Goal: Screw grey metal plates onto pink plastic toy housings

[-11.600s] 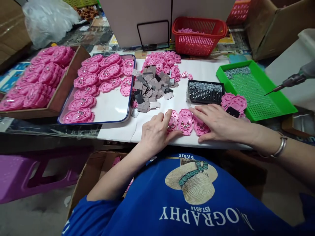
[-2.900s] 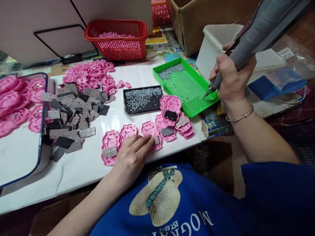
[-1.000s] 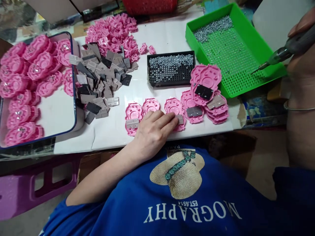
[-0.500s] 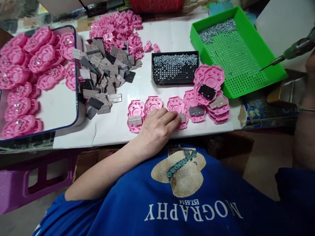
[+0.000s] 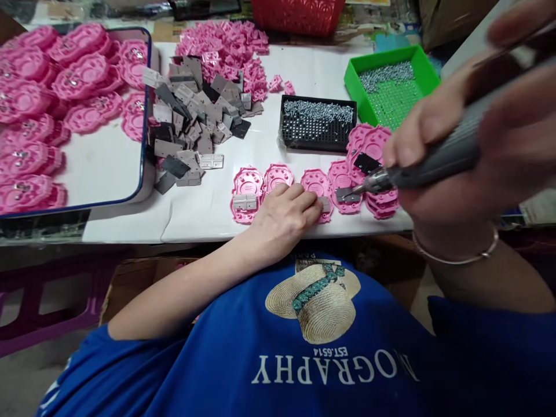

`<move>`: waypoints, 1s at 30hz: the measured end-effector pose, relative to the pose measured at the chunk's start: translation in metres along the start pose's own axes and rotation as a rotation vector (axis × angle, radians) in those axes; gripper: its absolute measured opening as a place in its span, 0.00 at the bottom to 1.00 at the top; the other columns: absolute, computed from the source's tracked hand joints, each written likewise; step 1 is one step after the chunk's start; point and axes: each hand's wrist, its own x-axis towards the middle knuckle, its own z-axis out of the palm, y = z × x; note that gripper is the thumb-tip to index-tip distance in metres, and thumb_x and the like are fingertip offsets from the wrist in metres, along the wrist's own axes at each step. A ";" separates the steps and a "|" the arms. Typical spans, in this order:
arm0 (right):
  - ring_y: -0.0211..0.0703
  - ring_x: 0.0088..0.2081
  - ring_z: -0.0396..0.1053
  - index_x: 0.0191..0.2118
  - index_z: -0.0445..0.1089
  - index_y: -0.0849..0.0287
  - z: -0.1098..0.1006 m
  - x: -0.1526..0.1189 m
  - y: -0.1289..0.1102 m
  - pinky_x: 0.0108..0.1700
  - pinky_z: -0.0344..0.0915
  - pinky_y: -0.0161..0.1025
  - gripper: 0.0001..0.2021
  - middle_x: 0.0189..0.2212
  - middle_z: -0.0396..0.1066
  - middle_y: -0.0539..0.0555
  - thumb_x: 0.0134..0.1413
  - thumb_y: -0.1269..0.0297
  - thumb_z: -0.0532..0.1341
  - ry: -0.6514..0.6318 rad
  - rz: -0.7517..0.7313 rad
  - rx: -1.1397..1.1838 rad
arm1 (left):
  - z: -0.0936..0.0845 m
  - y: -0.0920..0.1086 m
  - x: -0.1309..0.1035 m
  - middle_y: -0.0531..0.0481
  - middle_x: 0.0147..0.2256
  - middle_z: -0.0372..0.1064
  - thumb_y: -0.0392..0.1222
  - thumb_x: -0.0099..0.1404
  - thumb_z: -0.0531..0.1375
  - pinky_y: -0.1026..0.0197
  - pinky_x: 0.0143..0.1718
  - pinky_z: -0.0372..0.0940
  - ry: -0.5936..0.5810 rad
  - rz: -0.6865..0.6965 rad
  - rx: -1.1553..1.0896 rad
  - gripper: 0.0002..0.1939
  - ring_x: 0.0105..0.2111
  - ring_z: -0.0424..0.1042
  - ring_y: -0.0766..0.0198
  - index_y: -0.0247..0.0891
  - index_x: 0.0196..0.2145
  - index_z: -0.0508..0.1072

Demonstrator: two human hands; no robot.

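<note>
A row of pink plastic shells [image 5: 315, 182] lies along the table's near edge, several with a small grey plate in their lower part. My left hand [image 5: 286, 211] rests over the middle shells, its fingers bent and pressed down on one with a light grey plate [image 5: 324, 204]; the fingertips are partly hidden. In my right hand [image 5: 456, 200], blurred by motion, is an electric screwdriver [image 5: 438, 159]. Its bit points down at the dark grey plate [image 5: 347, 196] on the shell to the right of my left hand; whether it touches cannot be made out.
Loose screws fill part of a black perforated tray [image 5: 319, 142] and a green basket [image 5: 425, 63]. Piles of grey plates [image 5: 191, 124] and small pink parts [image 5: 221, 43] lie left of centre. A white tray [image 5: 108, 168] at left holds stacked pink shells. A red basket [image 5: 299, 17] stands behind.
My right hand has brought the screwdriver from above the green basket at the right down and left to the shells. My left hand stays on the shells; the view has shifted slightly.
</note>
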 end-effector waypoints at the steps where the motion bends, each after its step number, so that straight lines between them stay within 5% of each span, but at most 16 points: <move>1: 0.30 0.20 0.61 0.43 0.67 0.55 0.009 -0.001 0.003 0.17 0.57 0.31 0.21 0.22 0.59 0.44 0.47 0.50 0.68 0.038 -0.045 0.051 | 0.000 0.000 0.000 0.47 0.38 0.75 0.36 0.71 0.54 0.56 0.34 0.56 0.001 0.003 0.002 0.10 0.34 0.66 0.59 0.34 0.42 0.74; 6: 0.32 0.18 0.60 0.39 0.67 0.58 0.033 -0.002 0.012 0.16 0.51 0.36 0.17 0.21 0.60 0.46 0.43 0.59 0.70 0.150 -0.037 0.118 | 0.001 0.000 -0.001 0.48 0.37 0.74 0.36 0.72 0.53 0.57 0.34 0.54 -0.015 0.007 0.024 0.11 0.34 0.66 0.60 0.35 0.42 0.75; 12: 0.27 0.19 0.62 0.39 0.70 0.56 0.030 -0.003 0.020 0.18 0.52 0.34 0.13 0.39 0.70 0.48 0.46 0.62 0.69 0.141 -0.076 0.150 | 0.001 0.000 -0.001 0.47 0.38 0.74 0.37 0.73 0.51 0.56 0.35 0.55 -0.036 -0.006 0.009 0.12 0.35 0.66 0.60 0.36 0.42 0.74; 18: 0.26 0.18 0.59 0.39 0.69 0.57 0.035 -0.003 0.016 0.17 0.53 0.33 0.18 0.40 0.68 0.49 0.41 0.58 0.71 0.184 -0.004 0.117 | 0.000 0.000 0.000 0.46 0.38 0.74 0.36 0.73 0.50 0.56 0.34 0.54 -0.057 -0.009 -0.002 0.12 0.35 0.65 0.60 0.35 0.43 0.74; 23: 0.30 0.16 0.56 0.35 0.65 0.54 0.041 -0.002 0.008 0.17 0.52 0.34 0.17 0.20 0.55 0.45 0.40 0.57 0.70 0.177 0.062 0.090 | 0.000 0.000 0.000 0.47 0.37 0.73 0.36 0.73 0.52 0.56 0.34 0.54 -0.028 0.000 -0.004 0.11 0.35 0.65 0.59 0.34 0.42 0.74; 30: 0.28 0.17 0.59 0.33 0.68 0.59 0.039 0.000 0.014 0.16 0.54 0.32 0.16 0.23 0.60 0.45 0.40 0.61 0.73 0.160 -0.035 0.183 | 0.000 0.000 0.000 0.47 0.38 0.74 0.36 0.73 0.52 0.56 0.34 0.54 -0.025 0.001 0.004 0.11 0.35 0.65 0.59 0.35 0.42 0.74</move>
